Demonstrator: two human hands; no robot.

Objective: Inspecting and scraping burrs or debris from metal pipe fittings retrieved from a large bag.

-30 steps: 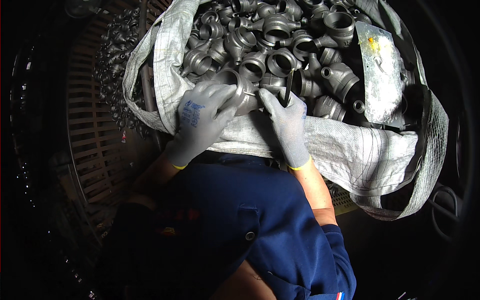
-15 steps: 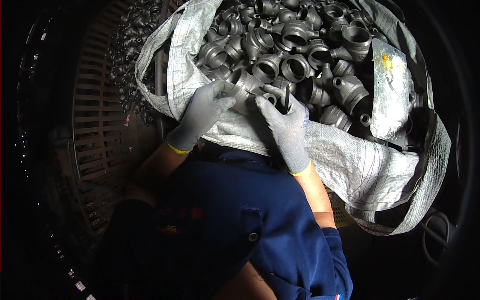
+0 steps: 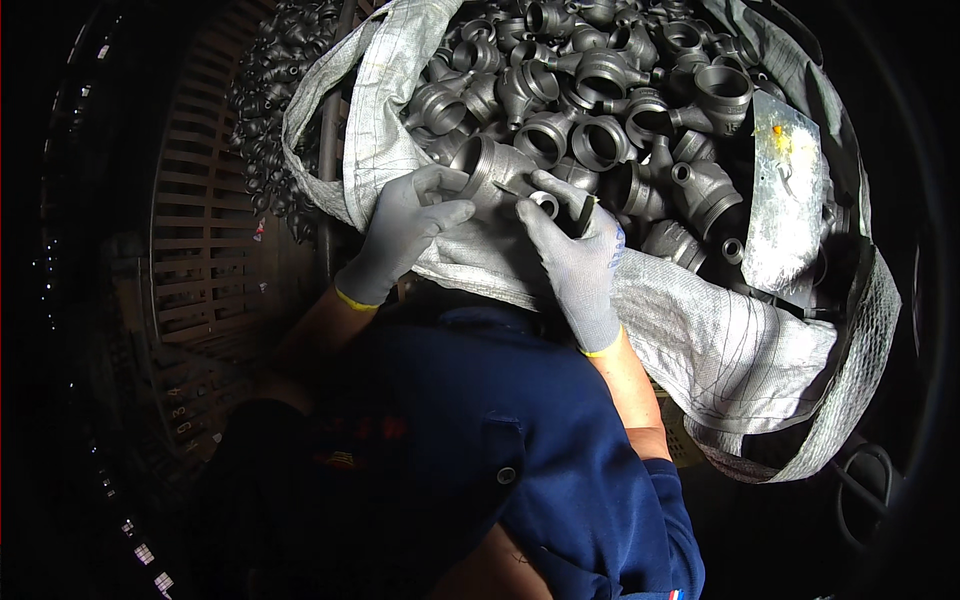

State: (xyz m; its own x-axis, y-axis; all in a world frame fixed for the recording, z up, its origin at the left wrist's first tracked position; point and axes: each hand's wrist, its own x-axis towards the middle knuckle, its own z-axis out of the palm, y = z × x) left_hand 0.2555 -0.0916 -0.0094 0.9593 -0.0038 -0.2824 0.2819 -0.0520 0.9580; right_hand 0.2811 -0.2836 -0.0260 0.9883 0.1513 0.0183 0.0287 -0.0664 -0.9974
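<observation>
Both hands wear grey knitted gloves with yellow cuffs. My left hand [image 3: 408, 232] grips the wide round mouth of a grey metal pipe fitting [image 3: 490, 168], its thumb below and its fingers along the side. My right hand [image 3: 578, 250] is at the fitting's narrow ring-shaped end. It is closed around a slim dark stick-like tool [image 3: 587, 214], whose thin tip seems to lie against the fitting's side; its exact kind is unclear. The fitting is held tilted above the folded rim of a white woven sack [image 3: 480, 262], with many similar fittings [image 3: 600, 142] heaped behind it.
A scuffed metal plate [image 3: 785, 200] leans on the heap at the right. Sack straps [image 3: 868, 350] loop at the right side. To the left stands a brown slatted crate [image 3: 185, 215], with smaller dark metal parts [image 3: 285, 100] piled at the back. A dark cable loop [image 3: 865, 490] is at lower right.
The dark tool in my right hand has tilted and shifted slightly. Both hands keep their hold on the fitting and tool. The whole heap appears a little lower and further right in view.
</observation>
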